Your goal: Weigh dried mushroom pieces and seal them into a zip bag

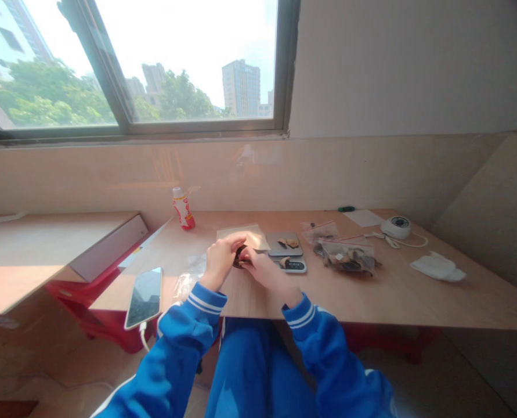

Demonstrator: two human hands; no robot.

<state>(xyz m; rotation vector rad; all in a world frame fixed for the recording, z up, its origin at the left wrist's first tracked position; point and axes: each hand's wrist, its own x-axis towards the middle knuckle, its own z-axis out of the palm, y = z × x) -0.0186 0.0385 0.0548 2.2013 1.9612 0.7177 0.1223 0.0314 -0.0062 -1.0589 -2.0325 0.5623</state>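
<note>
My left hand (219,259) and my right hand (262,268) meet over the table's front middle, both closed on one dark brown piece (241,257) held between them. Fingers cover much of the piece. Just behind my hands lies a beige paper sheet (258,239). To the right of them is a small silver scale (285,249) with several brown dried pieces (290,243) on its plate and one lighter piece near its buttons. Farther right, clear bags (349,259) hold dark and brown pieces.
On the wooden table (249,296) are a charging phone (145,297) at left, clear plastic (186,283), and a red-white bottle (183,209) behind. A white camera (396,227), cable, white cloth (438,267), paper and green tool (346,209) lie at right.
</note>
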